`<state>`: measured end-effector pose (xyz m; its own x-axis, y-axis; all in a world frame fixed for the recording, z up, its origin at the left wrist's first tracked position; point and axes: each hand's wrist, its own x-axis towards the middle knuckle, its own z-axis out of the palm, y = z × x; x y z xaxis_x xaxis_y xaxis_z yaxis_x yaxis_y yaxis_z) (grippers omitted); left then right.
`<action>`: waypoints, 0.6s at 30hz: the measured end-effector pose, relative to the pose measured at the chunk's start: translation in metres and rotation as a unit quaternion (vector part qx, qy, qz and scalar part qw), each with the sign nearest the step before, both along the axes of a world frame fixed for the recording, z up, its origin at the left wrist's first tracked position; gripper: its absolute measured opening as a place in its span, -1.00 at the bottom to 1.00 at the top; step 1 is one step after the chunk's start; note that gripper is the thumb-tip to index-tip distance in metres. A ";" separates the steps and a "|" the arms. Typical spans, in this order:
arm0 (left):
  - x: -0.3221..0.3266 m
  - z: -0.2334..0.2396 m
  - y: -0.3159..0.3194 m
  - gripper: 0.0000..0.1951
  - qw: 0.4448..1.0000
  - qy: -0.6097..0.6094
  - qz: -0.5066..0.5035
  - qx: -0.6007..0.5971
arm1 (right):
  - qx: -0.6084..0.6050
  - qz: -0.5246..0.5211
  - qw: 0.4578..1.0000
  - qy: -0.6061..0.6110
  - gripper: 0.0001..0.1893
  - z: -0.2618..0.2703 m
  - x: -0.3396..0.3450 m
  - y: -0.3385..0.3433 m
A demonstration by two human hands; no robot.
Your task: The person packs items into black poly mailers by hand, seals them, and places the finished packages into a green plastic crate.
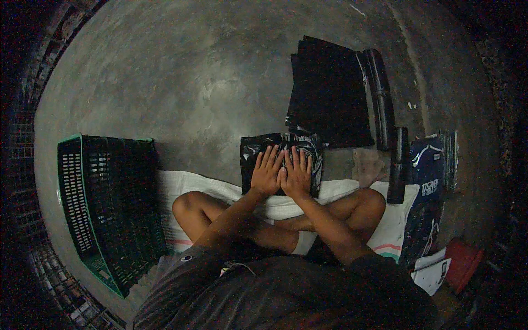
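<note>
A shiny black plastic package (247,148) lies flat in front of my crossed legs, partly over a white woven sheet (214,181). My left hand (296,171) rests palm down on its right part, fingers slightly spread and pointing away from me. Beside it my right hand (267,171) presses flat on the package too, the thumbs close together. What the package holds cannot be seen. Just beyond, to the right, lies a stack of flat black pieces (330,90), which look like fabric or plastic.
A dark green plastic basket (119,198) stands at left. Black rolls (381,99) and another black roll (398,165) lie at right, near a beige cloth (367,165). Farther right are dark blue packaged garments (427,165), a white printed item (431,272) and a red object (464,264).
</note>
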<state>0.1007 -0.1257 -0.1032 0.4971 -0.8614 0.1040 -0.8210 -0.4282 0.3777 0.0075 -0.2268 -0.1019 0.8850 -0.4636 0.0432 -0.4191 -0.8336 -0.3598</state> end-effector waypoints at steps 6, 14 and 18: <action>0.001 0.000 -0.001 -0.47 1.000 -0.005 0.001 -0.002 | 0.005 0.001 1.000 -0.003 -0.38 0.001 0.001 -0.001; -0.001 0.003 0.001 -0.47 1.000 -0.005 0.002 -0.013 | -0.004 0.003 1.000 -0.004 -0.39 0.001 0.000 0.001; -0.002 0.004 0.001 -0.47 1.000 -0.001 0.001 0.004 | -0.006 0.003 1.000 -0.013 -0.41 0.000 -0.001 0.001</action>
<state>0.0990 -0.1247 -0.0993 0.4991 -0.8610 0.0980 -0.8209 -0.4336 0.3718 0.0065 -0.2262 -0.1014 0.8863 -0.4576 0.0718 -0.4047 -0.8404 -0.3604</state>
